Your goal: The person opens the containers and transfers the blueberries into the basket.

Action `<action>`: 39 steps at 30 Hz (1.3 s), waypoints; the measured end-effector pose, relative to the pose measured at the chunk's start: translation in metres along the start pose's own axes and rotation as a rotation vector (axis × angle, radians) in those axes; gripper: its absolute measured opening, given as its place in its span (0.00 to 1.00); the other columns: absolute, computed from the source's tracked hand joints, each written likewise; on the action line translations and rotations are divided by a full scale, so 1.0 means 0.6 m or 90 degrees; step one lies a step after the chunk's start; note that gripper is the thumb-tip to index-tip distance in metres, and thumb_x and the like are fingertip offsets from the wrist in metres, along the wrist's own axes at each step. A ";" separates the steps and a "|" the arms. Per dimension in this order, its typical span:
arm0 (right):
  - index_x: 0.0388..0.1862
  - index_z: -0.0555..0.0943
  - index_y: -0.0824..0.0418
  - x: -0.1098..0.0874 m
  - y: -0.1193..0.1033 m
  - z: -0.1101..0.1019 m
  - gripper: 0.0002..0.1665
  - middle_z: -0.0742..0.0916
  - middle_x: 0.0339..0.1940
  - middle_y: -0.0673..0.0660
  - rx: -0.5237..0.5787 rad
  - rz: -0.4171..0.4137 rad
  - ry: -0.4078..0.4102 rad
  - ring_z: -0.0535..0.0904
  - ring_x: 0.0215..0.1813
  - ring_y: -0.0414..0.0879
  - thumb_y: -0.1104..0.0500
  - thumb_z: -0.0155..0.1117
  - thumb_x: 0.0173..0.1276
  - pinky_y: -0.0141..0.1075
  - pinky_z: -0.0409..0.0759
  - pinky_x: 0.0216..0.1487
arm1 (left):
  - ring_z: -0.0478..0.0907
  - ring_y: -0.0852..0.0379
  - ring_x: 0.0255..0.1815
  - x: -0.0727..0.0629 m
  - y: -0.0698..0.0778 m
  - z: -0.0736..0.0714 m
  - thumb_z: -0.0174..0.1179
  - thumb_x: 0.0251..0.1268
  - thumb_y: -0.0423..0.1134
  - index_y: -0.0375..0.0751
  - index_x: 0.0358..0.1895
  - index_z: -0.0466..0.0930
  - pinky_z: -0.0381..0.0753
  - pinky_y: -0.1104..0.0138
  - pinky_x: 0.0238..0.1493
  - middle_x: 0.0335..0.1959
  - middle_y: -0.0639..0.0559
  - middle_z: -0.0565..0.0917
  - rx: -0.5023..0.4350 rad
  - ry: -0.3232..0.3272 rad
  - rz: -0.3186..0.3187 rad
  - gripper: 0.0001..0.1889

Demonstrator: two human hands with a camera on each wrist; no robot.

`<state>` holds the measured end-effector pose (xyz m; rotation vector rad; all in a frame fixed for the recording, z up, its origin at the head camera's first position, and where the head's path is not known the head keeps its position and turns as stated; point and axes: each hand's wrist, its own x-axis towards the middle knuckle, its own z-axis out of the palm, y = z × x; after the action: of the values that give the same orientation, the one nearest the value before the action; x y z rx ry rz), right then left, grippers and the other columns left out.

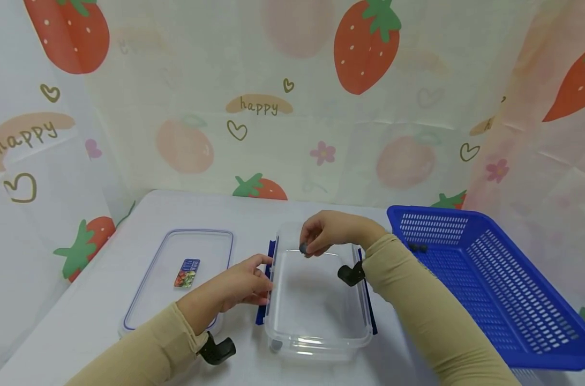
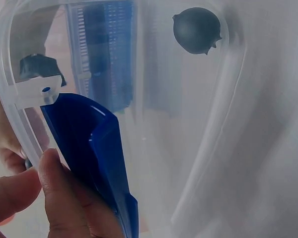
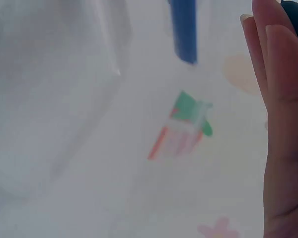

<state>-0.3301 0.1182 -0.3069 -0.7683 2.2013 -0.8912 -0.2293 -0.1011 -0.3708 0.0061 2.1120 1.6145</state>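
Over the far part of a clear plastic container (image 1: 316, 300), my right hand (image 1: 333, 230) pinches a small dark blueberry (image 1: 303, 247) between thumb and fingers. Part of that berry also shows at the corner of the right wrist view. My left hand (image 1: 244, 281) grips the container's left side by the rim, its fingers against the hanging blue latch (image 2: 97, 148). Another blueberry (image 2: 197, 30), with a small crown, sits inside at the container's near left corner. The left fingertips are partly hidden behind the latch.
A blue slotted basket (image 1: 466, 284) stands at the right with a few dark berries (image 1: 418, 247) at its far left. To the left lies a clear lid (image 1: 203, 231) with a blue seal and a fruit-printed label (image 1: 187, 273). A strawberry-print cloth (image 1: 201, 80) hangs behind the white table.
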 end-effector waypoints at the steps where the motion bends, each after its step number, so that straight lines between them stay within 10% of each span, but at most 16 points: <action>1: 0.35 0.80 0.61 -0.009 0.000 -0.009 0.05 0.85 0.33 0.57 0.001 0.003 0.011 0.82 0.38 0.50 0.64 0.65 0.59 0.38 0.81 0.42 | 0.77 0.52 0.29 0.000 0.000 0.000 0.57 0.59 0.32 0.47 0.66 0.56 0.82 0.64 0.35 0.35 0.43 0.76 0.000 0.001 0.001 0.32; 22: 0.46 0.71 0.75 -0.221 0.140 -0.158 0.18 0.84 0.36 0.56 0.118 0.032 0.280 0.82 0.41 0.45 0.64 0.61 0.62 0.35 0.80 0.43 | 0.77 0.52 0.30 0.000 -0.003 -0.002 0.56 0.60 0.31 0.47 0.66 0.56 0.82 0.66 0.36 0.36 0.42 0.76 0.001 -0.006 -0.005 0.31; 39: 0.42 0.71 0.76 -0.244 0.248 -0.162 0.13 0.84 0.36 0.57 0.102 0.117 0.269 0.81 0.40 0.43 0.69 0.59 0.61 0.38 0.80 0.45 | 0.77 0.52 0.28 0.001 0.000 0.001 0.58 0.60 0.32 0.47 0.67 0.56 0.82 0.65 0.35 0.36 0.42 0.76 0.006 0.001 -0.004 0.32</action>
<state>-0.3497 0.3475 -0.3146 -0.3136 2.4701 -1.2036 -0.2293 -0.1003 -0.3714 0.0003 2.1188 1.6017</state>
